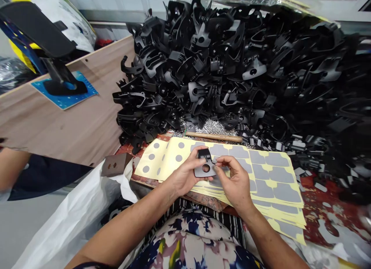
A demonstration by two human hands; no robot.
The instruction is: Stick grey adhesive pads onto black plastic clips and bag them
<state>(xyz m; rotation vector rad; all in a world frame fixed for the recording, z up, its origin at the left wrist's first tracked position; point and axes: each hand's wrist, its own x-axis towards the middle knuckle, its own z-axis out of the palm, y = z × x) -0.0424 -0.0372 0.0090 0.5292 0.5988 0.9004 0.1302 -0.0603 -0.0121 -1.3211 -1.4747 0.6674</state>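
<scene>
My left hand (184,176) grips a small black plastic part (205,164) with a round hole, fingers wrapped round its left side. My right hand (234,180) pinches the part's right edge, thumb and forefinger pressed on a grey sticker against it. Both hands hover over yellow backing sheets (171,155) that carry grey stickers (276,159) and grey dots. The sheets lie stacked on a worn red work surface (319,207) just in front of me.
A big heap of black plastic parts (232,68) fills the back and right. A wooden stick (214,137) lies at its foot. A white bag (72,218) stands at left, beside a wooden board (66,122) with a blue mat. Another person's arm (11,166) shows far left.
</scene>
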